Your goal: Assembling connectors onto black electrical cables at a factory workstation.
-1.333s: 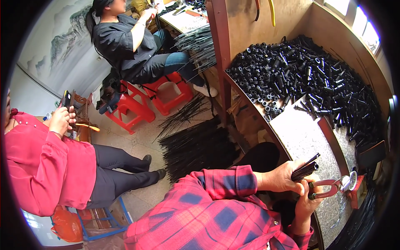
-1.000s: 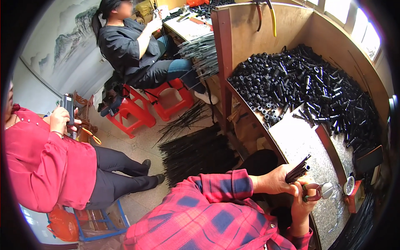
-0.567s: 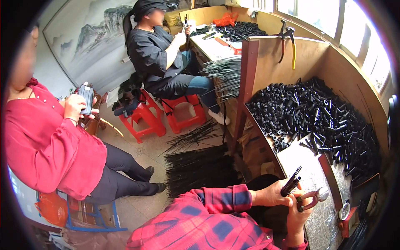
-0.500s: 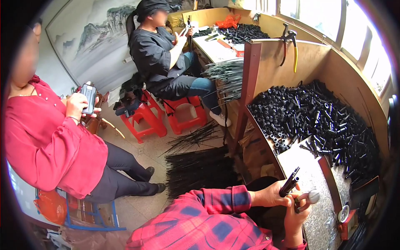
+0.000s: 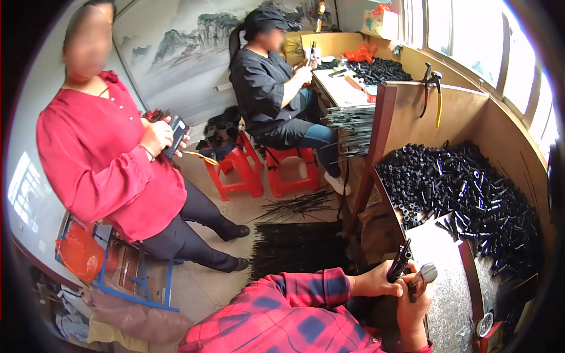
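Note:
My left hand [image 5: 375, 281] is closed round a small bundle of black tubes [image 5: 401, 259], their ends pointing up and away from me. Close beside it, my right hand [image 5: 413, 303] grips a tool with a round silver head [image 5: 428, 272], which looks like a hammer; its handle is mostly hidden by my fingers. The round head is just to the right of the tubes, and I cannot tell whether they touch. Both hands are over the near left edge of the metal-topped bench [image 5: 450, 294].
A large heap of short black tubular parts [image 5: 465, 194] fills the bench's far side. Pincers [image 5: 432, 94] hang on the wooden divider [image 5: 406, 117]. Long black rods [image 5: 300, 247] lie on the floor. One person [image 5: 112, 147] stands at left with a dark device; another [image 5: 265, 76] sits working beyond the divider.
The whole view has shifted, so the surroundings appear farther right and lower. My hands still grip the tubes and tool; the round head has turned and is nearer the tubes. The standing person's device is tilted differently.

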Motion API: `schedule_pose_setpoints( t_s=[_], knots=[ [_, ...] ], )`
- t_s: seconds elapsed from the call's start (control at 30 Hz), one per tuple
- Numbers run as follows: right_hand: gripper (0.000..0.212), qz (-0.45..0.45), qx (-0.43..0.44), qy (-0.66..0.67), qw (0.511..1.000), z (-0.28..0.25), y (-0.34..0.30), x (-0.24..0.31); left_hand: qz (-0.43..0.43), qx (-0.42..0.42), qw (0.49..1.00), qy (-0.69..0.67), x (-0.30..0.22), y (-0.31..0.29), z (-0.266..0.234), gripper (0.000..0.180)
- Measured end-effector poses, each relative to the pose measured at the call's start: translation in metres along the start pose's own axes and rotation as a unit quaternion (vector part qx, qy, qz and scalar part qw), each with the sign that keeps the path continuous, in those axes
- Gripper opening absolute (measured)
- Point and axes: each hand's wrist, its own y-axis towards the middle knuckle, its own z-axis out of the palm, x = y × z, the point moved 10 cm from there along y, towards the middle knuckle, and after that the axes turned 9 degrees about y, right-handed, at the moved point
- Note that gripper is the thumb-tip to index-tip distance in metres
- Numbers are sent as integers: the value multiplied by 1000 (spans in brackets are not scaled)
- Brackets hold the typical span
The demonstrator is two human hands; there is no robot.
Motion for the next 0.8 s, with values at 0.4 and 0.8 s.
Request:
schedule_pose_setpoints(
  t_s=[0.4,0.8],
  knots=[
    [9,-23,-16,73,997,-11,-8,11,25,15,999,16,4,-2,16,96],
    [6,124,13,29,992,3,-4,-16,-82,59,992,-69,27,0,2,84]
  ],
)
